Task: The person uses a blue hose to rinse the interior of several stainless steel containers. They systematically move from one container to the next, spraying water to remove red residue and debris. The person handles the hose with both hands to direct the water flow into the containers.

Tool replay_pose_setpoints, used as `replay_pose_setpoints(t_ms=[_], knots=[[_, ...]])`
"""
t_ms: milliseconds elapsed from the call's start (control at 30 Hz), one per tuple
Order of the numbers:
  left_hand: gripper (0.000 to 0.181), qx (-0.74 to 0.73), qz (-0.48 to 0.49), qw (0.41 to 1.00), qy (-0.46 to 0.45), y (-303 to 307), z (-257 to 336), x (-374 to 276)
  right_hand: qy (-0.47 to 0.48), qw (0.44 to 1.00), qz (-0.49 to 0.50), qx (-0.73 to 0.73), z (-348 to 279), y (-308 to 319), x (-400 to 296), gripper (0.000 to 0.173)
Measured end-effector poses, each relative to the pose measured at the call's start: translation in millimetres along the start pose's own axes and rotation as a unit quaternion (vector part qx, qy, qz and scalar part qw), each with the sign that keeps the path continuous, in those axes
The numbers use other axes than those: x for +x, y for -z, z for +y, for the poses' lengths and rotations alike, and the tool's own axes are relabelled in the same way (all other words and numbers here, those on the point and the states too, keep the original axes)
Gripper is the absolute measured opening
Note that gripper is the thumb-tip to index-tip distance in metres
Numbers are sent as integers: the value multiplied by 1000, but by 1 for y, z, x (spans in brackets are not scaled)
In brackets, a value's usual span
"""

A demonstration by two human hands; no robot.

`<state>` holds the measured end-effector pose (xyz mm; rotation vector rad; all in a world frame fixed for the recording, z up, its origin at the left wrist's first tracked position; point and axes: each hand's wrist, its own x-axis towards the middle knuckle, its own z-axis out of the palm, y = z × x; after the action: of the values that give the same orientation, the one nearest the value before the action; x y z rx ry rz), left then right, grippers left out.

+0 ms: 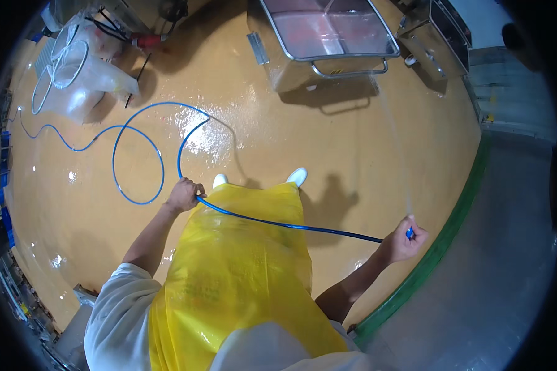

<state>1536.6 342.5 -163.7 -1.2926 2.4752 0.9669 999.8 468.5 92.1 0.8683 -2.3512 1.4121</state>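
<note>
A blue hose (288,226) runs across the front of a yellow apron (241,269). My left hand (185,195) is closed around it near the apron's upper left edge. At the right, my right hand (404,239) grips the hose close to its end, and a thin stream of water rises from that end toward the steel tub (278,69). Beyond my left hand the hose loops over the wet tan floor (260,139) and trails off to the far left.
Clear plastic bags (81,88) and a white looped cord or tube lie at the upper left, near a red connector (147,41) with black cables. A steel cart (427,55) stands at the upper right. A green floor strip (445,241) borders a grey surface at the right.
</note>
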Motion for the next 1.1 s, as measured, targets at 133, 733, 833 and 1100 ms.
replay_pose_setpoints(t_ms=[133,733,833,1100], knots=[[22,-6,18,1000,15,2,-64,-70,94,988,-121,-7,-62,-5,-77,30],[57,37,268,962,-22,61,-125,-80,290,941,-175,-31,-210,-33,-130,19],[59,1,232,972,28,26,-112,-95,381,913,-144,-33,-236,-56,-121,19],[56,-61,306,946,83,-9,-87,-137,471,873,-125,22,-300,-77,-107,22]])
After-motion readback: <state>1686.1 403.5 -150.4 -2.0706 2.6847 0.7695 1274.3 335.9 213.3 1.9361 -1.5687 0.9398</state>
